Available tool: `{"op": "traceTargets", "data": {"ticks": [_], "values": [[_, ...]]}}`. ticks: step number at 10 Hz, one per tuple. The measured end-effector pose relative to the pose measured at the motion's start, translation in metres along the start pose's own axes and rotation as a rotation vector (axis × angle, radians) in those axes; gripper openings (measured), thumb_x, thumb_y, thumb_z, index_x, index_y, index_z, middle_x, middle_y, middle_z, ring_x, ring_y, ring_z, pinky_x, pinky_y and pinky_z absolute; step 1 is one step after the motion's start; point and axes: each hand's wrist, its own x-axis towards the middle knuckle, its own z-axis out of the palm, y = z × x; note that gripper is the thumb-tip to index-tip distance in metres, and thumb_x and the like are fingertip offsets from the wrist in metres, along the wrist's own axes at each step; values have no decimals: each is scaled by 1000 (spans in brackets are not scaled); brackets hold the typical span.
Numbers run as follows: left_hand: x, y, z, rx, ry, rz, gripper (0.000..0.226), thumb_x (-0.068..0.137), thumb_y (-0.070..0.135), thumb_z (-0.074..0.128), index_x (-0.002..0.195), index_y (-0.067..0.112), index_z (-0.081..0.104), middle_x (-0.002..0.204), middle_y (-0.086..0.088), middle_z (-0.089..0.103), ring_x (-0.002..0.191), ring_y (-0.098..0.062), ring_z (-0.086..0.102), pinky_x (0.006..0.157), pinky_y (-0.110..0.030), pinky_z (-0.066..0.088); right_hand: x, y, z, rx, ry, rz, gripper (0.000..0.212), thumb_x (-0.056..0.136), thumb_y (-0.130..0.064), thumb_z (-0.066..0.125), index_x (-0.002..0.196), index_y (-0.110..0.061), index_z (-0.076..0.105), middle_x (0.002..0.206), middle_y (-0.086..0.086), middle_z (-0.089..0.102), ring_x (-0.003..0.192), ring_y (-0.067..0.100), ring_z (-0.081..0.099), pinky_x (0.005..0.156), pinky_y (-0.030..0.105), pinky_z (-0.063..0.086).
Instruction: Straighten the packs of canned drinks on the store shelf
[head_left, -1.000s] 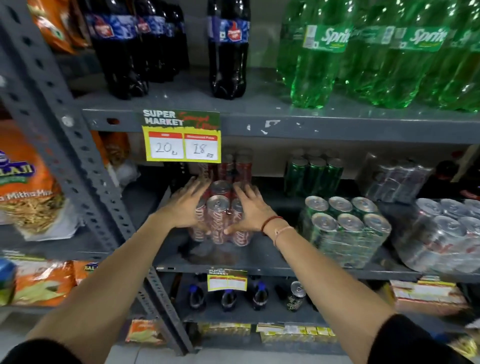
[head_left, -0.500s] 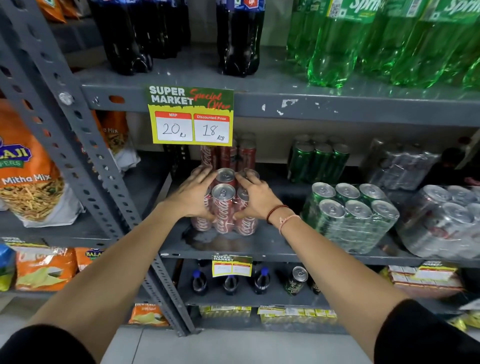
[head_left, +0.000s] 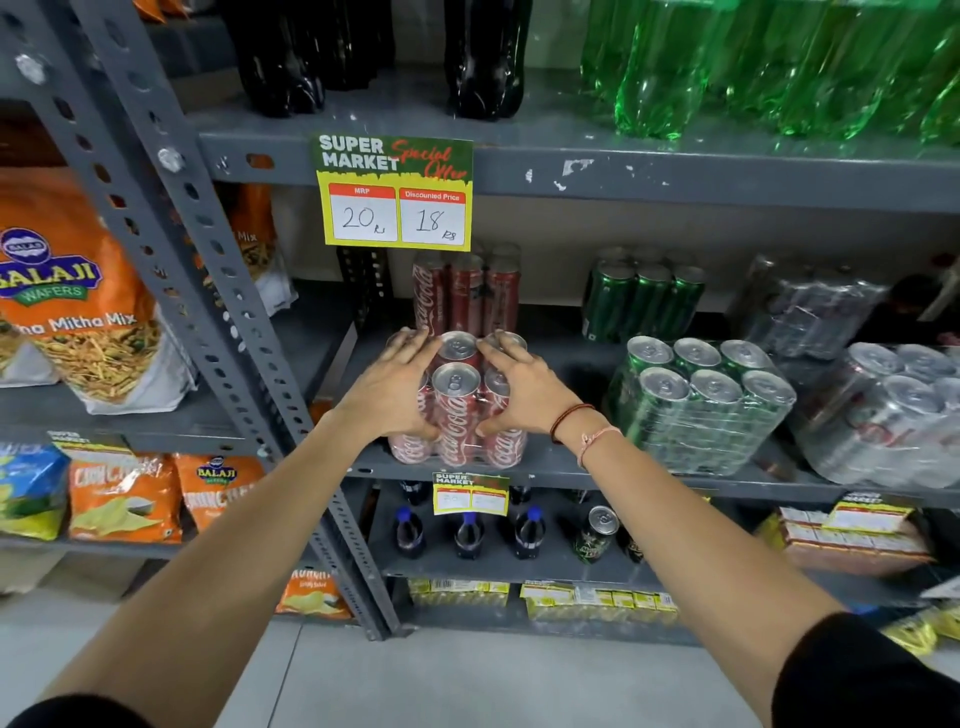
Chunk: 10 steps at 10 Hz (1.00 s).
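Observation:
A shrink-wrapped pack of red cola cans (head_left: 458, 415) stands at the front edge of the grey middle shelf (head_left: 561, 470). My left hand (head_left: 392, 387) clasps its left side and my right hand (head_left: 522, 387) clasps its right side, fingers spread over the can tops. To the right a pack of green cans (head_left: 698, 405) sits skewed, one corner toward the front. Further right lies a silver can pack (head_left: 893, 415), tilted. Behind stand another red pack (head_left: 467, 293), another green pack (head_left: 644, 299) and a dark wrapped pack (head_left: 802, 306).
A yellow price tag (head_left: 396, 193) hangs from the upper shelf, which holds dark and green bottles (head_left: 675, 67). A perforated grey upright (head_left: 208, 291) stands left of the cans, with orange snack bags (head_left: 78, 291) beyond. Small bottles and one can (head_left: 597, 535) fill the lower shelf.
Both hands stay clasped on the red pack. It has been squared up and sits nearer the shelf's front edge, and my view has come closer.

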Motion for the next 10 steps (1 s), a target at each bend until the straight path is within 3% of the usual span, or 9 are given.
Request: {"op": "traceTargets", "data": {"ticks": [6,7,8,9,10], "values": [[1,3,-4,20,-21,-24,128,56,53,81,150,17,2,160,-6,-1,147,-22,-3,119,-38,12,10,9,6,70,-36,40,114,64,-37,84,150,-23,10,161,6,-1,145,35,12,115,46,22],[-3,5,-6,46,-22,-27,126,58,54,80,149,17,1,160,-6,0,147,-23,-2,117,-45,20,4,6,5,9,-17,59,111,65,-40,81,150,-24,11,160,5,3,143,39,13,114,53,25],[-13,15,-13,113,-44,-45,111,66,50,75,149,18,8,159,-6,9,146,-25,10,113,-53,23,-12,-8,0,-85,49,75,91,71,-40,76,146,-24,27,154,6,27,139,36,24,108,57,31],[-27,30,-32,79,100,-21,70,78,37,64,141,24,35,145,-4,42,131,-27,41,102,-51,37,-34,-17,-18,57,315,17,49,80,-29,69,126,-17,56,127,10,59,119,31,51,97,46,46],[-47,48,-57,-131,254,26,49,84,34,59,132,28,48,129,1,58,116,-22,55,86,-38,47,-67,-16,-43,214,680,-84,27,82,-21,67,107,-11,68,104,8,70,100,25,64,87,41,52]]}}
